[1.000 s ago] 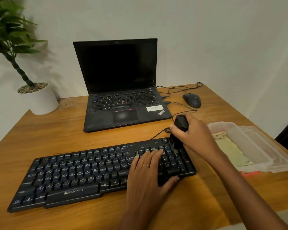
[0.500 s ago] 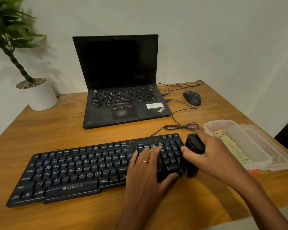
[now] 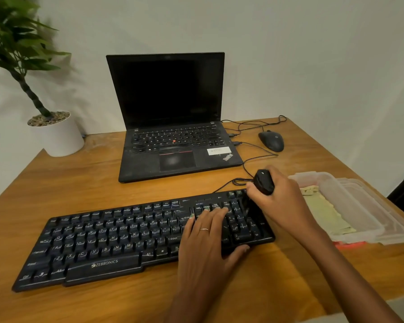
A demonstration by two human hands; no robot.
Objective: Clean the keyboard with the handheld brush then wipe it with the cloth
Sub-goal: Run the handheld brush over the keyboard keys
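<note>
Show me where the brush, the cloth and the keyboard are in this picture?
brush (image 3: 264,181), head view, on its black rounded handle top.
cloth (image 3: 324,213), head view, on its pale yellow middle inside the clear tub.
keyboard (image 3: 103,241), head view, on the letter keys.

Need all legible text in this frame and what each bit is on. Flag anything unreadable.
"ZEBRONICS": front edge of the keyboard, below the space bar.
"ThinkPad": palm rest of the laptop, right corner.
Key letters such as "Q W E R T", "Shift", "Alt", "Enter": keyboard keycaps, readable in part.
White sticker on the laptop palm rest: print too blurred to read.
Logo on the mouse: too small to read.
Laptop keycaps: too small to read.
</note>
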